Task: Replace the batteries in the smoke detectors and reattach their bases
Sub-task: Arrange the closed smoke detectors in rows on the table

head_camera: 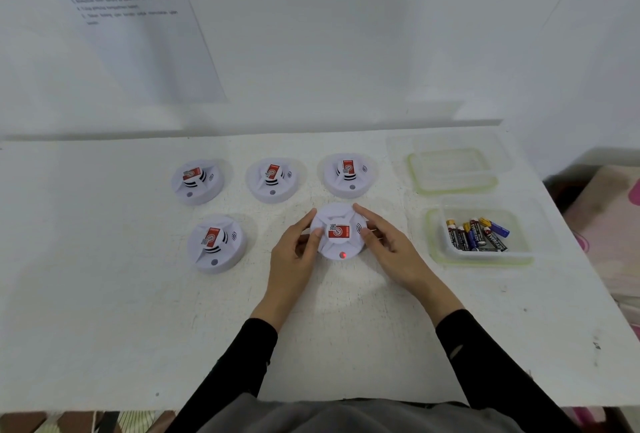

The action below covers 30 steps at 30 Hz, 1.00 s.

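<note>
smoke detector (338, 232), fingers (363, 216) on both sides

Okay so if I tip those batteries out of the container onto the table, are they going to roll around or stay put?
The batteries are smooth cylinders, so loose on the flat white table they would probably roll. They likely feel dense for their size. In the clear container its walls hold them in a pile, so lifting them out one at a time seems safer than tipping.
</note>
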Motion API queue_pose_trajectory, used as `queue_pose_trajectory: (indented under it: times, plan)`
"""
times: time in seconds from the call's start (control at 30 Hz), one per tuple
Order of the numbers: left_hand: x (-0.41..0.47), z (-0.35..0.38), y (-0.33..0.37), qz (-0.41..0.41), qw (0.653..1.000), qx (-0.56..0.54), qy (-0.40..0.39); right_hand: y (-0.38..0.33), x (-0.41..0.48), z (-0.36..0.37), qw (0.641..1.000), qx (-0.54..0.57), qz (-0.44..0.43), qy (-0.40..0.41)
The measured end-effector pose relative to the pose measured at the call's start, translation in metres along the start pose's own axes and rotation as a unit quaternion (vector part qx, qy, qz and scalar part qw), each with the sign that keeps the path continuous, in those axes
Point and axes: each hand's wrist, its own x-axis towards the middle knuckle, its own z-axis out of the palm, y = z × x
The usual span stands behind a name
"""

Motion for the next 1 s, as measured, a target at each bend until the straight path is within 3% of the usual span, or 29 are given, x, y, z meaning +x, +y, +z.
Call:
queue_pose_trajectory:
  times: [1.0]
  plan:
    - [-0.001, 0.0001, 0.0021, 0.001, 1.0, 0.004, 0.007, 0.0022, -0.001, 0.0006, 1.0, -0.01, -0.005, 0.007]
